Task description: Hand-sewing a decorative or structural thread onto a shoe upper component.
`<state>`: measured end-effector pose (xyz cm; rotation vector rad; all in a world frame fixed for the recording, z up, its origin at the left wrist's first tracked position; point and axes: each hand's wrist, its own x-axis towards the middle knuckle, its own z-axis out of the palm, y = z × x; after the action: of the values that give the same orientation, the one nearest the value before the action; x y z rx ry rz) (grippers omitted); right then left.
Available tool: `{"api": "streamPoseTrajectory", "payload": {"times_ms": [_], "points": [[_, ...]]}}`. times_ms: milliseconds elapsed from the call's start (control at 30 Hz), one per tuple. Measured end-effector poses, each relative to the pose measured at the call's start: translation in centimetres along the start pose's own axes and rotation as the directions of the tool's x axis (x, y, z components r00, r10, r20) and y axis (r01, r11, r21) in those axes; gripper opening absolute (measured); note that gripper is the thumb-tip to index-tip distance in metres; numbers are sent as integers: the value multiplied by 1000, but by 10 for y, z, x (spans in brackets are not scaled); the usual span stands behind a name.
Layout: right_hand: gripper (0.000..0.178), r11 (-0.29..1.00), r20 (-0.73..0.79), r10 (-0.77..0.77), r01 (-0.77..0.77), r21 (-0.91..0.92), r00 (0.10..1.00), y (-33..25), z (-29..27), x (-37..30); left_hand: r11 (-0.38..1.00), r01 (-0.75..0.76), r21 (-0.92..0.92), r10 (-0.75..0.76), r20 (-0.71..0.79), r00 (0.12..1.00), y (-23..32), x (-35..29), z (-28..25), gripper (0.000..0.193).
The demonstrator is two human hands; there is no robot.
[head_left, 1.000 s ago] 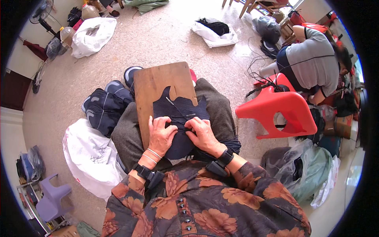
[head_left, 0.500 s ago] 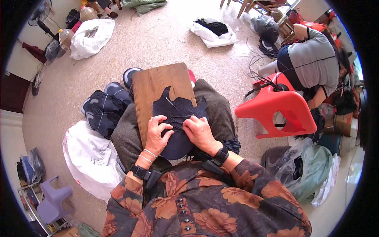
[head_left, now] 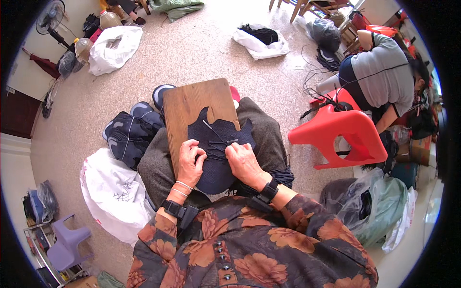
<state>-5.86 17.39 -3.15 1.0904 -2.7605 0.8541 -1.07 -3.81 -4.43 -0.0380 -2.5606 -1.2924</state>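
A dark navy shaped fabric piece (head_left: pixel 216 144) lies on a brown wooden board (head_left: pixel 194 103) that rests across my lap. My left hand (head_left: pixel 190 163) presses on the left part of the fabric with fingers curled around thin dark cords. My right hand (head_left: pixel 244 161) sits on the right part, pinching a dark cord (head_left: pixel 218 137) that runs across the fabric. Both wrists wear black bands.
A pile of dark shoe uppers (head_left: pixel 127 137) and a white bag (head_left: pixel 113 192) lie at my left. A red plastic stool (head_left: pixel 343 134) stands at right, with another person (head_left: pixel 379 72) bent over beyond it. White bags (head_left: pixel 113 48) and a fan (head_left: pixel 50 17) sit farther off.
Both hands stay on the fabric with only small finger shifts; the right hand has drawn the cord slightly. The board and fabric have not moved.
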Motion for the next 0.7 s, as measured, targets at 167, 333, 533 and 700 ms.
{"api": "streamPoseTrajectory", "payload": {"times_ms": [167,333,533,700], "points": [[6,991,-88,61,-49,123,994,3,-1,-6,998,-36,48,35,13,999,0,-1,-1,13],[12,872,-106,213,-140,469,971,15,-11,-6,989,-108,98,107,17,994,1,3,-6,11],[13,859,-129,229,-138,493,965,19,-6,-10,1000,-28,0,28,26,999,15,15,-4,13],[12,885,-192,213,-106,453,958,17,-4,-10,914,-263,309,233,130,964,28,32,6,18]]}}
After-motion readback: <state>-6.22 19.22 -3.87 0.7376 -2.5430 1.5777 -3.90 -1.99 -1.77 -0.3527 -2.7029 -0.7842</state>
